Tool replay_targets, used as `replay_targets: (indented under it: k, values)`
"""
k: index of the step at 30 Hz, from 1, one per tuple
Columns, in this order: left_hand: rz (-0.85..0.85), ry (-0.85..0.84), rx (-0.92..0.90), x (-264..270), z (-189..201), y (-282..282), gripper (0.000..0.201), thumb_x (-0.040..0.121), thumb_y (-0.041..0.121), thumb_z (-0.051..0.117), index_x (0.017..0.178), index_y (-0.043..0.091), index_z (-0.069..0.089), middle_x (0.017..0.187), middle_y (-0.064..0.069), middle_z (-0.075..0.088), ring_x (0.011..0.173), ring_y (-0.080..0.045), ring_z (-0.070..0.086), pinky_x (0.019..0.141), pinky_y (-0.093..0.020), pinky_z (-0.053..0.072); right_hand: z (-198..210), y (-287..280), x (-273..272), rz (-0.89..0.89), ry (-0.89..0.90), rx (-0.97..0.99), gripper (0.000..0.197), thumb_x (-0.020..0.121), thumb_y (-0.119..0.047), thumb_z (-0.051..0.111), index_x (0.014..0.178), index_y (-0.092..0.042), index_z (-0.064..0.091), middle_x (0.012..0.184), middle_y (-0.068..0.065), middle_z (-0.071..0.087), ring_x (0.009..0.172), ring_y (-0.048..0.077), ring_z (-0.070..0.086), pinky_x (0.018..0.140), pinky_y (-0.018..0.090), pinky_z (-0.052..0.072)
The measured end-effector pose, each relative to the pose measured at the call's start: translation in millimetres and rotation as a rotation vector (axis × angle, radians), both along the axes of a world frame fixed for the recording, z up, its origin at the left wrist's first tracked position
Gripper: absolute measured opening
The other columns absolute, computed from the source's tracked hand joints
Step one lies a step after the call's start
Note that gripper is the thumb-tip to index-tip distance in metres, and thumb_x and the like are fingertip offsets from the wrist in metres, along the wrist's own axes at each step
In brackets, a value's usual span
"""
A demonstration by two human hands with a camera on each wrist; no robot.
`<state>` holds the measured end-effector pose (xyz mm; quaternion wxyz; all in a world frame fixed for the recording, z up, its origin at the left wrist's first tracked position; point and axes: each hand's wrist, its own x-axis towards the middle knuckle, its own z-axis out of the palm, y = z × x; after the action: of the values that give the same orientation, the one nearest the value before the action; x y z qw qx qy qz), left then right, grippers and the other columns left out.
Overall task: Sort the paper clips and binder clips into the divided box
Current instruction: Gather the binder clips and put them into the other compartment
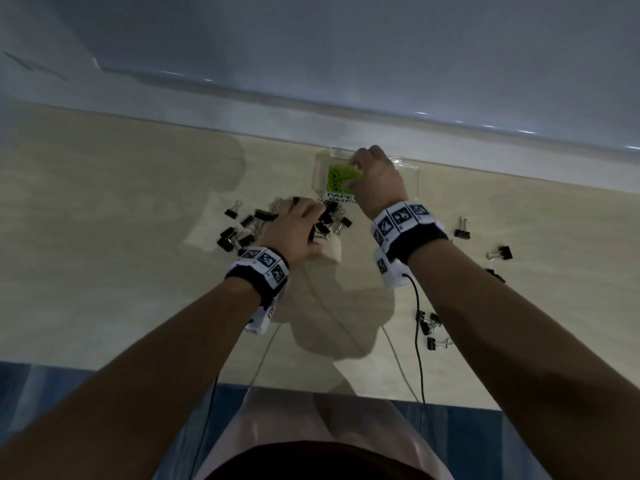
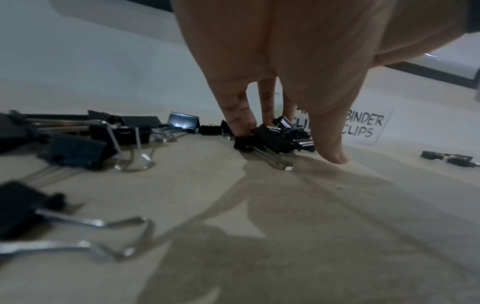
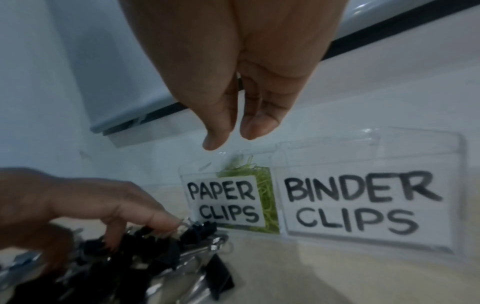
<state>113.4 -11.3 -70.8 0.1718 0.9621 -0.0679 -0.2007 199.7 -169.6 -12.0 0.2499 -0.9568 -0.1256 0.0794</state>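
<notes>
Half done, by my judgement: green paper clips (image 3: 265, 197) lay in the divided box (image 3: 389, 139); binder clips (image 1: 242, 230) remained on the counter (image 1: 104, 237). Left hand (image 1: 294, 230) fingers rested straight on the pile; right hand (image 1: 375, 174) hovered with relaxed fingers, holding nothing.

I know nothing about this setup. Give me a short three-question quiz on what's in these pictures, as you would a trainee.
1. True or false: the green paper clips lie in the compartment labelled PAPER CLIPS.
2. Which hand touches the pile of black binder clips? A) left hand B) right hand
3. Fill in: the clear divided box has an empty-looking compartment labelled ____ CLIPS.

Key: 1 true; 2 A; 3 BINDER.
</notes>
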Motion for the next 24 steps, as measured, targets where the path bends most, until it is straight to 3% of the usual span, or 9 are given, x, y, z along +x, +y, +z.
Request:
replay_targets:
  k: [4, 6, 8, 10, 12, 16, 21, 24]
  values:
    - [-0.01, -0.043, 0.004, 2, -3, -4, 0.055, 0.085, 0.031, 0.063, 0.135, 0.021, 0.044, 0.136, -0.001, 0.039, 0.125, -0.029, 0.033, 0.086, -0.043, 0.048, -10, 7, -23, 0.192, -0.05, -0.04, 0.017, 0.081, -0.002, 0.061, 0.096, -0.008, 0.065, 0.102, 0.007, 0.059, 0.086, 0.026, 0.06, 0.072, 0.036, 0.054]
    - [-0.005, -0.074, -0.027, 2, -3, -3, 0.044, 0.085, 0.025, 0.061, 0.128, 0.017, 0.052, 0.13, -0.004, 0.046, 0.119, -0.029, 0.041, 0.085, -0.043, 0.05, -21, 8, -39, 0.314, 0.066, -0.161, 0.029, 0.081, -0.005, 0.059, 0.108, -0.015, 0.064, 0.113, 0.004, 0.057, 0.102, 0.025, 0.055, 0.078, 0.039, 0.055]
    - [-0.009, -0.073, -0.058, 2, -3, -2, 0.038, 0.085, 0.023, 0.06, 0.121, 0.013, 0.057, 0.125, -0.007, 0.05, 0.114, -0.031, 0.046, 0.085, -0.046, 0.05, -31, 7, -49, 0.38, 0.149, -0.255, 0.048, 0.081, -0.011, 0.059, 0.127, -0.022, 0.053, 0.132, 0.001, 0.046, 0.123, 0.025, 0.04, 0.089, 0.04, 0.051]
    - [-0.027, -0.083, -0.088, 1, -1, -1, 0.032, 0.086, 0.022, 0.059, 0.116, 0.01, 0.06, 0.119, -0.009, 0.053, 0.11, -0.031, 0.049, 0.085, -0.044, 0.049, -39, 3, -54, 0.385, 0.161, -0.273, 0.055, 0.082, -0.015, 0.062, 0.133, -0.025, 0.046, 0.142, 0.001, 0.037, 0.129, 0.027, 0.032, 0.094, 0.04, 0.046]
    - [-0.032, -0.115, -0.116, -1, 2, 1, 0.027, 0.088, 0.021, 0.058, 0.11, 0.007, 0.063, 0.113, -0.01, 0.057, 0.106, -0.03, 0.053, 0.085, -0.042, 0.048, -47, -1, -57, 0.337, 0.14, -0.225, 0.047, 0.081, -0.012, 0.064, 0.126, -0.022, 0.054, 0.138, 0.003, 0.042, 0.122, 0.03, 0.039, 0.091, 0.041, 0.048]
    - [-0.03, -0.152, -0.165, -2, 7, 3, 0.028, 0.09, 0.025, 0.057, 0.11, 0.006, 0.063, 0.109, -0.011, 0.062, 0.101, -0.028, 0.056, 0.085, -0.037, 0.047, -57, -16, -68, 0.258, 0.048, -0.155, 0.021, 0.079, -0.003, 0.065, 0.1, -0.009, 0.068, 0.108, 0.012, 0.056, 0.092, 0.035, 0.053, 0.069, 0.045, 0.055]
    - [-0.009, -0.139, -0.225, 2, 26, -9, 0.03, 0.09, 0.032, 0.058, 0.107, 0.008, 0.063, 0.101, -0.008, 0.066, 0.09, -0.023, 0.059, 0.081, -0.034, 0.048, -58, -43, -80, 0.219, 0.067, -0.072, 0.01, 0.082, -0.008, 0.063, 0.088, -0.003, 0.069, 0.099, 0.018, 0.058, 0.08, 0.038, 0.059, 0.067, 0.044, 0.054]
    - [0.054, -0.13, -0.364, 11, 45, -30, 0.028, 0.087, 0.034, 0.061, 0.099, 0.009, 0.066, 0.087, -0.006, 0.068, 0.077, -0.019, 0.062, 0.075, -0.038, 0.053, -56, -59, -86, 0.153, 0.124, -0.026, 0.006, 0.076, -0.01, 0.065, 0.079, -0.005, 0.068, 0.095, 0.015, 0.059, 0.076, 0.035, 0.059, 0.067, 0.043, 0.053]
